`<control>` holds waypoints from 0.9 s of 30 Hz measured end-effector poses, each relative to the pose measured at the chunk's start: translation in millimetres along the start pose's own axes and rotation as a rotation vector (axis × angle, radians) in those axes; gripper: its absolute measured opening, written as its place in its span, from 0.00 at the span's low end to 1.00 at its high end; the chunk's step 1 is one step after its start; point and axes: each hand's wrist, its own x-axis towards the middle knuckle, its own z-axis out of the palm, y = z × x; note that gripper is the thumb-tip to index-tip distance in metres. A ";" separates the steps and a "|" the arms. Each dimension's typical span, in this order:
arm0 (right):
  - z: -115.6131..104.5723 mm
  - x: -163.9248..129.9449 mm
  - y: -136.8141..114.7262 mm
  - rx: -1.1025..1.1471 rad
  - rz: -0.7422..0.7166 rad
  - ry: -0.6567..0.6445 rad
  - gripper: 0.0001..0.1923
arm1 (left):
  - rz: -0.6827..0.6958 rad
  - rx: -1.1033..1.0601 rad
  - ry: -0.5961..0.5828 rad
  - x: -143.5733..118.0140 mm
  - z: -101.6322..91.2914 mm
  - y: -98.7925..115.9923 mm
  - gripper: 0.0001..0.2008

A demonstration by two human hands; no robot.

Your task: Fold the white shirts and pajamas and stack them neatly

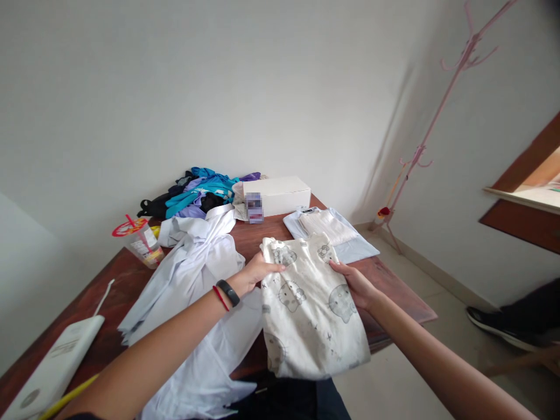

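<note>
Between my hands is a folded white garment (312, 315) printed with grey cartoon cat faces; its exact kind does not show. My left hand (258, 271) grips its left side, thumb on top, with the fingers hidden behind. On the opposite side, my right hand (353, 283) pinches the edge in the same manner. The garment hangs over the table's front edge, its lower end toward me. White shirts (192, 280) lie loosely spread to the left, partly under my left forearm. Beyond the garment, a folded cream cloth (328, 226) rests on a folded light blue garment (365, 249).
A clothes pile (201, 192) and a white box (280, 193) stand against the wall. Left on the table (125, 274) are a plastic cup (142, 245) with a straw and a long white device (61, 361). A pink coat rack (437, 119) and a person's shoe (494, 326) are at right.
</note>
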 end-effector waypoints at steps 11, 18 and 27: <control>-4.4 6.5 -39.5 -0.015 -0.184 0.053 0.26 | 0.009 -0.190 -0.069 22.3 31.1 6.9 0.30; -32.1 8.7 -31.5 0.027 -0.111 0.141 0.31 | -0.005 -0.167 -0.038 36.0 40.0 -3.4 0.31; -48.6 27.5 -108.2 -0.165 -0.318 0.229 0.23 | 0.098 -0.337 -0.103 84.8 69.6 35.9 0.28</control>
